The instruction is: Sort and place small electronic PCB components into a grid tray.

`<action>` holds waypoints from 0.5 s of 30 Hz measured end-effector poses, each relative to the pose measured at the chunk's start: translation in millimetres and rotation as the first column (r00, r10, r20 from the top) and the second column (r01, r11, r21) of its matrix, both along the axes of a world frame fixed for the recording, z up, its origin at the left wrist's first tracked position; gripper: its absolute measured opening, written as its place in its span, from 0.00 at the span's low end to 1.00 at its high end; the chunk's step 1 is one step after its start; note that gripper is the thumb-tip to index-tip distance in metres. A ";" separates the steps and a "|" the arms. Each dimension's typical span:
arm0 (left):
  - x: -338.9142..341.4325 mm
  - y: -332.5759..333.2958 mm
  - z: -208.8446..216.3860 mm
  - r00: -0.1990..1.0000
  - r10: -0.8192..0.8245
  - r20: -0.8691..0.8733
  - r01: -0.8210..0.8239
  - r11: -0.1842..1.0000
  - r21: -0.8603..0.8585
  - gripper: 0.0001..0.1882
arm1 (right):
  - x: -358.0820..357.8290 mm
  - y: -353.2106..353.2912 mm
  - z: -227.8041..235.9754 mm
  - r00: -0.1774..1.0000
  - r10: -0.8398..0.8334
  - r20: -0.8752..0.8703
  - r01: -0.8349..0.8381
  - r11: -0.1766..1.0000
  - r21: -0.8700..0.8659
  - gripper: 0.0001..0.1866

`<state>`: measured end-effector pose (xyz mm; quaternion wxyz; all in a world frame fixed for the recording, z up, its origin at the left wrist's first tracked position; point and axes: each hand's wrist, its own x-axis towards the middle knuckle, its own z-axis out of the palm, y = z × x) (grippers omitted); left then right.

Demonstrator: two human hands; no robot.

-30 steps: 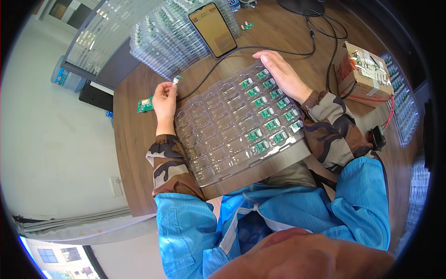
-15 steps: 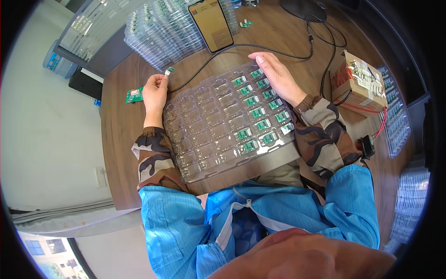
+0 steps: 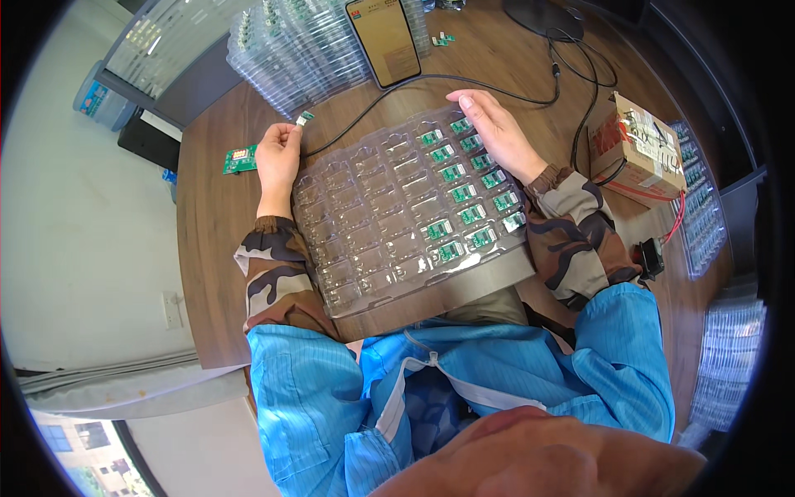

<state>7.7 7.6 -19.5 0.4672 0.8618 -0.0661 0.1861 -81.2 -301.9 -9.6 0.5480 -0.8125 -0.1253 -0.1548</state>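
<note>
Between thumb and fingertips, my left hand (image 3: 279, 156) pinches a small green-and-white circuit board (image 3: 305, 118), held up past the far left corner of a clear plastic tray (image 3: 364, 224). Small green circuit boards (image 3: 451, 173) fill most of the pockets in the tray's right-hand columns; its left columns hold none. My right hand (image 3: 503, 137) lies over the tray's far right corner, fingers stretched out and touching it, partly covering boards there. Just left of my left hand, a larger green circuit board (image 3: 240, 159) lies on the table, its lower part carrying a cable.
A phone (image 3: 385, 41) leans against a tall stack of clear trays (image 3: 290, 66) at the back. A black cable (image 3: 464, 78) runs behind the tray. To the right stand a cardboard box (image 3: 633, 153), a black connector (image 3: 649, 259) and more filled trays (image 3: 700, 207). A few loose boards (image 3: 443, 40) lie far back.
Both hands stay almost in place. The small board in my left hand has tilted slightly and risen a little. The whole view has shifted a bit.
</note>
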 end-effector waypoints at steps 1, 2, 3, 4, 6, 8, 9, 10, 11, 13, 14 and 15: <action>0.2 1.0 -0.8 1.000 0.005 -0.002 -0.005 1.000 -0.007 0.09 | 0.1 0.5 -0.3 1.000 -0.001 0.004 0.001 1.000 0.007 0.22; 0.3 2.8 -1.7 1.000 0.002 0.000 -0.002 1.000 0.002 0.09 | 0.2 1.1 -0.8 1.000 -0.001 0.007 0.001 1.000 0.015 0.22; 1.4 2.3 -1.8 1.000 -0.007 0.004 0.007 1.000 0.011 0.09 | 0.6 0.3 -1.8 1.000 -0.002 0.007 0.002 1.000 0.007 0.22; 2.0 2.0 -1.7 1.000 -0.008 0.003 0.008 1.000 0.005 0.09 | 1.2 -0.4 -3.5 1.000 -0.003 0.020 0.003 1.000 0.003 0.22; 2.4 2.3 -1.4 1.000 0.006 -0.005 -0.006 1.000 0.021 0.09 | 1.3 -0.7 -3.6 0.999 -0.005 0.032 0.005 1.000 -0.002 0.22; 3.1 2.0 -2.3 1.000 -0.001 -0.002 0.001 1.000 0.005 0.09 | 0.8 -0.5 -2.5 0.999 -0.004 0.039 0.005 1.000 -0.017 0.22; 3.3 3.3 -3.2 1.000 -0.006 0.002 0.006 1.000 -0.007 0.09 | 1.1 0.3 -3.0 0.999 -0.003 0.037 0.004 1.000 -0.015 0.22; 3.5 4.3 -4.5 1.000 -0.005 0.000 0.005 1.000 -0.005 0.09 | 1.7 1.0 -3.4 0.999 -0.002 0.034 0.002 1.000 -0.008 0.21; 3.7 5.5 -6.1 1.000 -0.007 -0.002 0.007 1.000 -0.010 0.09 | 2.2 1.9 -4.3 1.000 -0.001 0.031 0.001 1.000 -0.001 0.21; 3.6 5.0 -5.9 1.000 -0.010 -0.001 0.010 1.000 -0.018 0.09 | 3.3 1.0 -5.1 0.999 0.004 0.043 -0.003 1.000 -0.010 0.21; 3.3 5.4 -5.7 1.000 -0.009 -0.003 0.009 1.000 -0.016 0.09 | 3.8 1.0 -5.9 0.999 0.008 0.053 -0.007 1.000 -0.019 0.21; 3.6 3.4 -5.0 1.000 -0.012 -0.004 0.012 1.000 -0.017 0.09 | 3.6 -0.5 -6.1 0.999 0.005 0.054 -0.004 1.000 -0.020 0.21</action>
